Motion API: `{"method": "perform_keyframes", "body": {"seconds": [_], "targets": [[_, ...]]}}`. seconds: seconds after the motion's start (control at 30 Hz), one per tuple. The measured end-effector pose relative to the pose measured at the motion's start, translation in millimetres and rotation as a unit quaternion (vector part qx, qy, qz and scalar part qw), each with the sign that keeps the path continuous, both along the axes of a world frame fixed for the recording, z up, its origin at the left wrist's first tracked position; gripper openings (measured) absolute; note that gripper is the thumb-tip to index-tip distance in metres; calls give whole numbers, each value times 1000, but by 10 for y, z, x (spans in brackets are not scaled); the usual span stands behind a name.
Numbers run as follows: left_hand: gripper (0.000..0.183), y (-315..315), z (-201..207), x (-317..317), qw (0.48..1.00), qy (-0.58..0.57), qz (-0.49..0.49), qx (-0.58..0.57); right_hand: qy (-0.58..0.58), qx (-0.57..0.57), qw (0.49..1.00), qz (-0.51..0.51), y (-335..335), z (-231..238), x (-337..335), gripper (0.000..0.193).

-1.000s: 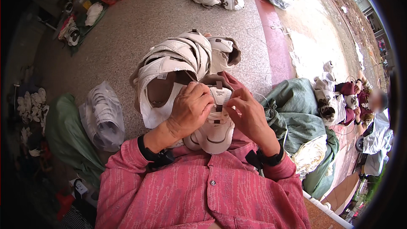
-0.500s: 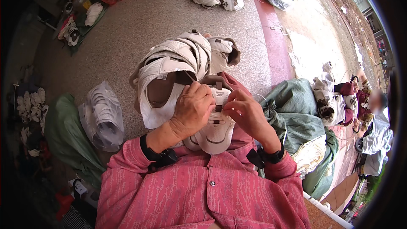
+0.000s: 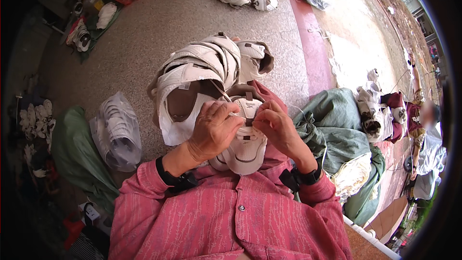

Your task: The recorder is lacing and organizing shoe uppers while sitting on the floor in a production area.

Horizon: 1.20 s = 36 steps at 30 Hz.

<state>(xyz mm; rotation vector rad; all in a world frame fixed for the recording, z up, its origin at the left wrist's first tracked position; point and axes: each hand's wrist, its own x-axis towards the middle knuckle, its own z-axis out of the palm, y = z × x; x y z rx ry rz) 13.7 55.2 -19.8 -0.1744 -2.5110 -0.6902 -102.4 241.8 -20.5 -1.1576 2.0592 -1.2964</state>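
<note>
A beige and white shoe upper (image 3: 244, 156) lies on my lap, its toe toward me and its brown collar away. My left hand (image 3: 214, 127) is closed at the left side of its lacing, pinching a pale shoelace (image 3: 220, 89) that loops up above the fingers. At the right eyelet edge, my right hand (image 3: 276, 127) is closed with thumb and fingertips pressed against the upper; any lace end there is hidden. Left of the upper leans a nested stack of similar shoe uppers (image 3: 202, 60). Another upper (image 3: 255, 60) lies just beyond.
To the left stand a clear plastic bag of uppers (image 3: 117, 132) and a green sack (image 3: 79, 154). On the right are a grey-green sack (image 3: 332, 125) and a bundle of cream laces (image 3: 353, 175). A person (image 3: 415, 118) sits at far right beside more shoe uppers (image 3: 373, 110).
My left hand has shifted slightly down and left, and a longer loop of lace shows above it. My right hand stays at the eyelet edge. The person at far right has moved their arms apart.
</note>
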Motion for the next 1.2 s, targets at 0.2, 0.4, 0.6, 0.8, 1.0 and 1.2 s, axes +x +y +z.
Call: {"method": "perform_keyframes", "body": {"seconds": [0.2, 0.4, 0.6, 0.8, 1.0, 1.2], "targets": [[17, -2, 80, -6, 999, -36, 4, -8, -13, -2, 1000, -6, -4, -17, 1, 9], [18, -25, 8, -80, 996, -71, -7, 53, -18, -12, 1000, -8, 1, -35, 7, 9], [16, -51, 12, -117, 994, -77, -30, 75, -21, -14, 1000, 0, 11, -61, -17, 9], [12, -125, 35, -54, 987, -74, -39, 134, -20, -14, 1000, -4, 68, -28, -38, 7], [11, -631, 656, 457, 981, 13, 168, 99, -208, -181, 913, -300, 892, 257, -667, 16], [14, -1453, 1303, 1410, 829, 200, 493, -174, -314, -473, 752, -335, 2352, 385, -1475, 18]]}}
